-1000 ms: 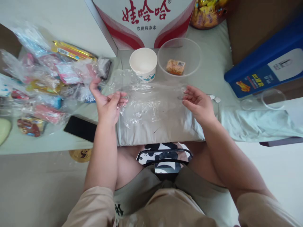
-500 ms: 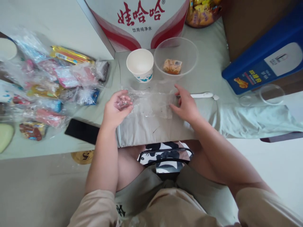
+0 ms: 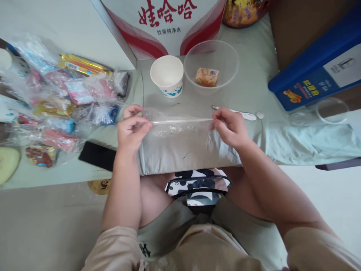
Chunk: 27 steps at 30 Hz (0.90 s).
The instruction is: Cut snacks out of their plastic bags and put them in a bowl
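A clear plastic bag (image 3: 180, 130) is stretched flat between my two hands over the grey-green cloth (image 3: 254, 94). My left hand (image 3: 132, 128) pinches its left top corner. My right hand (image 3: 229, 126) pinches the right top corner, so the bag's top edge runs taut between them. Just beyond the bag stand a white paper cup (image 3: 167, 75) and a clear plastic bowl (image 3: 211, 62) with one small orange snack packet (image 3: 207, 76) in it. A white pen-like stick (image 3: 242, 114) lies to the right of my right hand.
A heap of wrapped snacks in clear bags (image 3: 64, 98) covers the left of the table. A black phone (image 3: 97, 156) lies near the front edge. A red-and-white carton (image 3: 166, 22) stands behind the cup, a blue box (image 3: 316, 67) at right, a clear lid (image 3: 331, 111) beside it.
My hands gathered the loose bag, then moved apart and pulled its top edge tight. My left hand went from crumpling the plastic to pinching a corner.
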### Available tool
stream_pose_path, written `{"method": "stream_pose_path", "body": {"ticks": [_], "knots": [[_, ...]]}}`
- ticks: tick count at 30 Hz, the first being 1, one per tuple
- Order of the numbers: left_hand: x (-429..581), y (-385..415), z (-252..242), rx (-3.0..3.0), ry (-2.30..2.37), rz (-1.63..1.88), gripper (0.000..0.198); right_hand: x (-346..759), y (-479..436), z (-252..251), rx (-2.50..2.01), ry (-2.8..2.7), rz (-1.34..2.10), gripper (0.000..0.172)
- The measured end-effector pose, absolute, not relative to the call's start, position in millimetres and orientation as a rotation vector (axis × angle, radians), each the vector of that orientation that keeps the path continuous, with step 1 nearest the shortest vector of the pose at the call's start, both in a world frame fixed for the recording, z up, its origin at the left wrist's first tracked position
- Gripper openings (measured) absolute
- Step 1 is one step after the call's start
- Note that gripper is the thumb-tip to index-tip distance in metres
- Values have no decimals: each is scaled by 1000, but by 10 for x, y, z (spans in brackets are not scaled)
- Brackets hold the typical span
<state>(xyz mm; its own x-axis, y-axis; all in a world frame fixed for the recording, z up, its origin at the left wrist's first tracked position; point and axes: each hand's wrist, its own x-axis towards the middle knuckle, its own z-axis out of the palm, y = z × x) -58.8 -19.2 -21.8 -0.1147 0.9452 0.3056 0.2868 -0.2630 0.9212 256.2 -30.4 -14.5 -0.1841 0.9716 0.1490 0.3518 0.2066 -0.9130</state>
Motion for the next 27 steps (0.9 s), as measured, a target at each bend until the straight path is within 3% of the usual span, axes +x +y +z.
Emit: {"method": "stream_pose_path", "body": {"ticks": [4,7,10,14,17,22,27], "knots": [[-488,-247,-151,1285,1170,1407,36,2701,-383,-45,-1219,-1311,1737,18],[-448,-242,-130,1076,1232,1296,35,2816,-366,-43,-1186,-1285,2074,35],[-437,-189,-153,1023,1372,1101,26,2849,-318,-135,-1214,-1313,1951,43],[-317,-134,-163,1024,1365,858,21,2627,-280,-294,-1131,-1313,1542,34],[-173,-134,-116,1051,1260,724,21,2335,-303,-316,-968,-1471,1792,44],[-237,-134,-44,1016,1102,701,30,2111,-354,-182,-662,-1783,2292,18],[-372,-169,-62,759,987,1143,57,2200,-373,-154,-548,-1449,2274,36]]}}
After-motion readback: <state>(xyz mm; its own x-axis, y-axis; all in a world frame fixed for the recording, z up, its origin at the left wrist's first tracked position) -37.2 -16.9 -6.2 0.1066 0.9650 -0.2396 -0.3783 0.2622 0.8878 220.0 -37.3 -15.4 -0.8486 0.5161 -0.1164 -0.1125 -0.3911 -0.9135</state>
